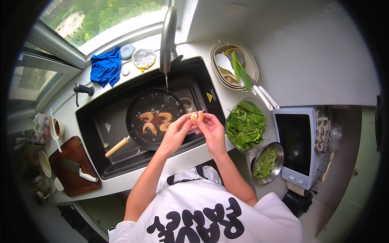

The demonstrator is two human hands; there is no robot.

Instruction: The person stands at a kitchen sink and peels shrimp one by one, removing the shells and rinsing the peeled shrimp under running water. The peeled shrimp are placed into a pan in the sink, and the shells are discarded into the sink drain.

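Note:
Between the fingertips of both hands I hold a pinkish-orange shrimp (197,118), above the right edge of a dark frying pan. My left hand (178,131) pinches it from one side, and my right hand (211,130) grips it from the other. The frying pan (135,135), with a wooden handle (116,147), sits in the black sink (103,166). Water stands in it, and several shrimp (149,128) lie there. A thin stream runs down into the pan from the metal faucet (167,40).
Left of the sink lies a brown cutting board (75,182) with a knife (87,175). On the right are a bowl of leafy greens (246,126), a metal bowl of chopped greens (265,162), nested beige baskets (254,67) and a microwave (298,141). A blue cloth (106,67) lies by the window.

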